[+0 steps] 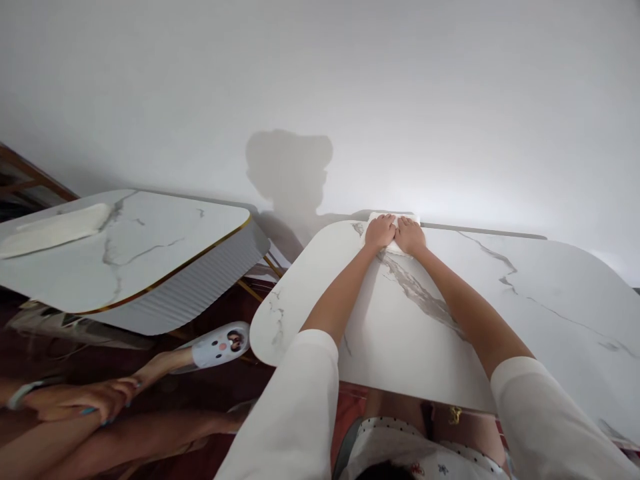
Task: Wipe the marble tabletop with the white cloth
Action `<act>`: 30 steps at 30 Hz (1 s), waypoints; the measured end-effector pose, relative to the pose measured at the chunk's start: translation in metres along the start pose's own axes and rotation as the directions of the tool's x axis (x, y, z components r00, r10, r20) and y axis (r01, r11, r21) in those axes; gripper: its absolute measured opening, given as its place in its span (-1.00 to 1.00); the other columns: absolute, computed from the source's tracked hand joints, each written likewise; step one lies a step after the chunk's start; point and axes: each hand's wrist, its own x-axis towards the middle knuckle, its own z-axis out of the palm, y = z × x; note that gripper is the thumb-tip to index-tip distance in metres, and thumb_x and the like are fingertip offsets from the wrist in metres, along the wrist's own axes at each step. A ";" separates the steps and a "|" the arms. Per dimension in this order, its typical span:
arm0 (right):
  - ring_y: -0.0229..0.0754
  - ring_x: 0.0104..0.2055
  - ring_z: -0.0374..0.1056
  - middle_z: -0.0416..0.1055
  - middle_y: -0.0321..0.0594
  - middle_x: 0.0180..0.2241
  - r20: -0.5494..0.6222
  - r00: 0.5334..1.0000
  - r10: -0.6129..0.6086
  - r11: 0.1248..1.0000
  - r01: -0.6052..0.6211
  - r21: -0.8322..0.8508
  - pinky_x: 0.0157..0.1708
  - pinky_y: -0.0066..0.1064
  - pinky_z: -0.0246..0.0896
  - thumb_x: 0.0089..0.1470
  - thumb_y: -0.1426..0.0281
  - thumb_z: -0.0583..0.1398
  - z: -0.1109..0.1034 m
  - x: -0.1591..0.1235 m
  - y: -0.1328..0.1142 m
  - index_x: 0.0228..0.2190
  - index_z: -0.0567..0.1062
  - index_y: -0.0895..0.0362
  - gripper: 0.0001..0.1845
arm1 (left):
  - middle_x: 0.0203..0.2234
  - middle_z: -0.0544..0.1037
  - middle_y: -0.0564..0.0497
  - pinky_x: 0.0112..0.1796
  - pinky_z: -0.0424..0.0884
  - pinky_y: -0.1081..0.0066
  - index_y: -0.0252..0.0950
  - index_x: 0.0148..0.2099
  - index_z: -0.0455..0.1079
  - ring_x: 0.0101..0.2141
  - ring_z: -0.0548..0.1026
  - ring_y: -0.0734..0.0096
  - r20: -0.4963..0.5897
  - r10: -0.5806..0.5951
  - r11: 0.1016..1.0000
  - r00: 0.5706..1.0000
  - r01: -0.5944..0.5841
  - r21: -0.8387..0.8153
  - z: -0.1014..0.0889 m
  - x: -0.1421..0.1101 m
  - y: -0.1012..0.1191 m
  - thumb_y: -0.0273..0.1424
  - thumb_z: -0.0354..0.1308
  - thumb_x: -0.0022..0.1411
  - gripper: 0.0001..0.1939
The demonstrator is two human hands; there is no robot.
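Observation:
Both of my arms stretch forward to the far edge of a white marble-patterned table (400, 347). A white cloth (400, 249) lies there, partly over the edge nearest the wall. My left hand (381, 231) rests flat on the cloth, its fingers stretched forward. Close beside it, my right hand (410, 235) presses on the same cloth with its fingers laid out flat. The two hands meet at the thumbs and hide the cloth's middle.
A second marble-patterned table (150, 247) stands at the left, with a folded white cloth (65, 229) on it. Below it, another person's hand (95, 400) rests on a leg, and a white slipper (220, 345) shows. A pale wall (450, 107) rises behind both tables.

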 end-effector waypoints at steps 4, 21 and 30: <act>-0.01 0.29 -0.05 0.08 0.05 0.26 -0.013 0.999 0.037 0.999 -0.037 -0.031 0.21 -0.25 -0.23 0.25 0.41 -0.16 -0.004 -0.018 -0.003 0.21 0.13 0.43 -0.44 | 0.19 0.29 -0.13 0.14 0.12 0.24 -0.38 0.20 0.23 0.18 0.20 0.23 0.011 0.040 0.999 0.999 -0.040 -0.021 -0.003 -0.011 0.008 -0.47 -0.18 0.28 -0.52; 0.09 0.27 0.03 0.11 0.19 0.22 -0.060 0.992 -0.110 0.992 0.106 -0.064 0.21 -0.12 -0.10 0.22 0.42 -0.11 -0.029 -0.164 -0.062 0.17 0.20 0.47 -0.44 | 0.27 0.13 -0.11 0.20 0.04 0.17 -0.36 0.28 0.08 0.27 0.04 0.19 0.103 -0.014 1.000 0.995 0.016 -0.017 -0.048 -0.169 0.048 -0.41 -0.26 0.31 -0.48; 0.11 0.27 0.01 0.10 0.20 0.22 -0.056 0.978 -0.200 0.979 0.197 -0.051 0.22 -0.12 -0.11 0.22 0.40 -0.07 -0.059 -0.265 -0.077 0.16 0.21 0.49 -0.44 | 0.32 -0.02 -0.14 0.25 -0.09 0.17 -0.44 0.33 -0.03 0.30 -0.11 0.17 0.255 -0.051 0.997 0.966 0.065 -0.048 -0.078 -0.259 0.096 -0.43 -0.19 0.25 -0.40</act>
